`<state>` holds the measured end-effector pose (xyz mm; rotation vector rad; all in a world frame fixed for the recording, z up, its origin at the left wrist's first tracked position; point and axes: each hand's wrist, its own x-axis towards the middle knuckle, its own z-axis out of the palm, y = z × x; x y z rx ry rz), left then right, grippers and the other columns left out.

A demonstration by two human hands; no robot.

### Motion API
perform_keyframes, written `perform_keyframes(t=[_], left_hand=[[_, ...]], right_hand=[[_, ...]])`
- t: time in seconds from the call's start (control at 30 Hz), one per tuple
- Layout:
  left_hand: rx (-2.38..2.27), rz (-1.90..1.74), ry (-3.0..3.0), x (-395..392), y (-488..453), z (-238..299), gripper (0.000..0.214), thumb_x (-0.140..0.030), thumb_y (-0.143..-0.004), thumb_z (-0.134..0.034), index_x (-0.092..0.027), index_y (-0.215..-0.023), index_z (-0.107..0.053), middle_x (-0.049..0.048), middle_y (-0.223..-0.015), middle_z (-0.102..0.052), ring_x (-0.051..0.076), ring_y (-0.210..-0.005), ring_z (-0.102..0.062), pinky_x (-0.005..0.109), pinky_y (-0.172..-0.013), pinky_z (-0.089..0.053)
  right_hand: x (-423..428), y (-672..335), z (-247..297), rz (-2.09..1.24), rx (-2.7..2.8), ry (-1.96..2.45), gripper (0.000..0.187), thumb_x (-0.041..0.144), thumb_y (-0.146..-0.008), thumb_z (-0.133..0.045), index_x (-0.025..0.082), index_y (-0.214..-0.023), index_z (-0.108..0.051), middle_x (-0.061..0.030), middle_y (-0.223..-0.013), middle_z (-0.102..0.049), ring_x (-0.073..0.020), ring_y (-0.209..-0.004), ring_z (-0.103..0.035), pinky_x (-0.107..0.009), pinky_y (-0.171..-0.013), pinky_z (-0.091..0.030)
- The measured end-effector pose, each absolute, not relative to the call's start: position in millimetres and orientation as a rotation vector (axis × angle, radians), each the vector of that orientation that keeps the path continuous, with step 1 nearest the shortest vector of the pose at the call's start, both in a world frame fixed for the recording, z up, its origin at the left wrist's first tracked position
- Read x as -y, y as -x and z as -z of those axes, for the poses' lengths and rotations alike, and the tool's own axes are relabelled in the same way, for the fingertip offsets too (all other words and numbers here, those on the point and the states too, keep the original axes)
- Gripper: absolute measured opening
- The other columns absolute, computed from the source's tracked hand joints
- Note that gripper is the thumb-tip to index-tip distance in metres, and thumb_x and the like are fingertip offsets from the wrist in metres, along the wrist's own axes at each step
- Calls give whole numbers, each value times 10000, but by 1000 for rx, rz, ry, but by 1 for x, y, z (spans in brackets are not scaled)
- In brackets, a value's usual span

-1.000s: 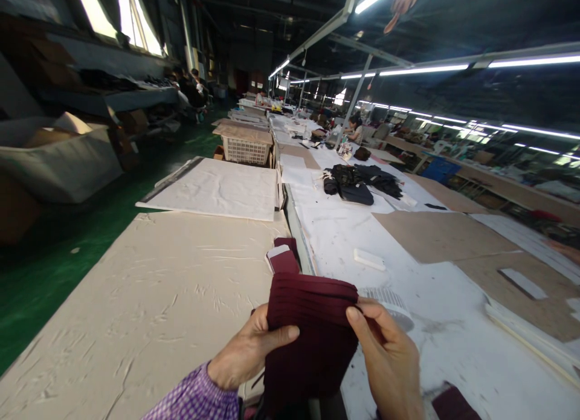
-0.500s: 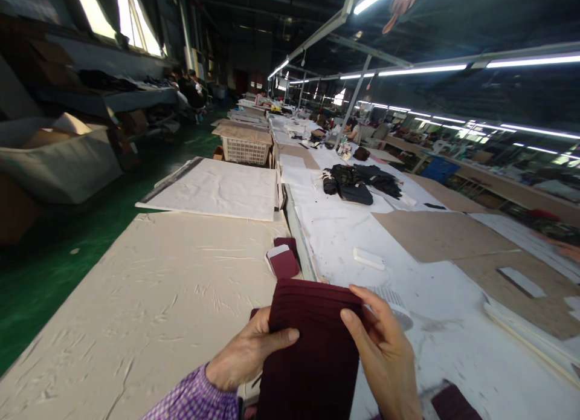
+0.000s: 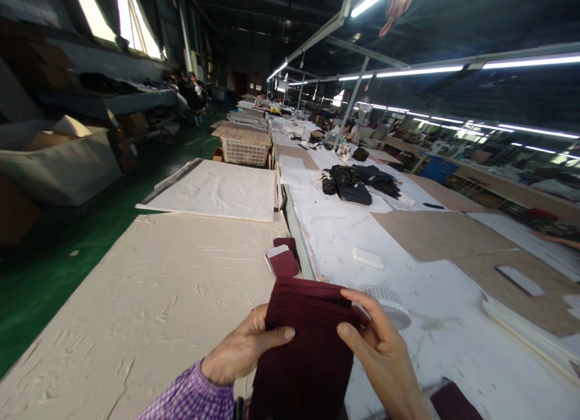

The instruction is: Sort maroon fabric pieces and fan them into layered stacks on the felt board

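Note:
Between my two hands is a stack of dark maroon fabric pieces point(image 3: 303, 353), its layered edges fanned out along the top. My left hand point(image 3: 247, 347) grips the stack's left side, thumb lying across the front. At the upper right corner, my right hand point(image 3: 378, 344) pinches the layers, with its index finger on the top edge and thumb on the front. Just beyond the stack lie small maroon pieces with a white one point(image 3: 283, 260) on the beige table. Another maroon piece point(image 3: 455, 402) rests at the lower right.
A beige-covered table point(image 3: 149, 305) adjoins a white-covered table point(image 3: 326, 239). On the white one are a pile of black garments point(image 3: 357, 183), a white oblong object point(image 3: 368, 258) and a ribbed white round object point(image 3: 389, 305). A plastic crate point(image 3: 244, 151) stands farther back; a large bin point(image 3: 58, 163) is left.
The stack has shifted slightly left and its top layers have spread apart more at the right. My right index finger has moved a little left along the top edge.

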<state>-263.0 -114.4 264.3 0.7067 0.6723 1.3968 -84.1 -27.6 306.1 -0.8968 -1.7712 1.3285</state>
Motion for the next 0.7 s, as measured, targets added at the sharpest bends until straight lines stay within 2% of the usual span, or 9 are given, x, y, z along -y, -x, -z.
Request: perform_keyframes(t=[0.13, 0.27, 0.37, 0.47, 0.63, 0.7], left_hand=[[-750, -1321, -799, 115, 264, -264, 348, -207, -796, -639, -158, -1140, -634, 94, -1023, -695, 219, -923, -640, 361, -888, -472], [-797, -1258, -884, 116, 267, -266, 348, -251, -804, -630, -158, -1140, -638, 88, -1024, -694, 225, -930, -634, 361, -901, -456], [-812, -1215, -924, 117, 269, -270, 356, -267, -811, -618, -163, -1151, -632, 85, -1053, -685, 234, -963, -624, 371, -927, -438], [-822, -1191, -929, 118, 270, -273, 359, -277, -813, -612, -164, -1154, -630, 83, -1068, -680, 238, -976, -620, 371, -934, -435], [-817, -1196, -939, 118, 270, -275, 358, -273, -807, -614, -151, -1144, -635, 87, -1046, -685, 242, -969, -622, 382, -939, -432], [-817, -1187, -942, 118, 269, -276, 354, -275, -808, -612, -154, -1140, -638, 87, -1048, -685, 240, -961, -625, 384, -938, -434]], right_hand=[[20, 80, -312, -1180, 1943, 870, 286, 353, -776, -647, 228, -1030, -607, -61, -1052, -630, -209, -955, -608, -275, -754, -536], [21, 81, -317, -1219, 1960, 893, 250, 369, -789, -633, 229, -995, -603, -44, -1000, -621, -181, -868, -620, -255, -715, -539], [23, 82, -316, -1191, 1966, 885, 228, 386, -772, -647, 223, -929, -619, -53, -1029, -608, -186, -884, -613, -246, -697, -539], [22, 81, -314, -1105, 2006, 858, 193, 386, -773, -647, 232, -889, -636, -54, -1064, -593, -195, -963, -589, -240, -726, -523], [22, 77, -316, -1012, 2093, 805, 187, 371, -796, -630, 275, -955, -642, -44, -1169, -544, -205, -1078, -534, -305, -883, -471], [22, 76, -317, -989, 2122, 804, 193, 369, -794, -632, 282, -967, -643, -42, -1177, -540, -210, -1085, -529, -320, -899, -463]])
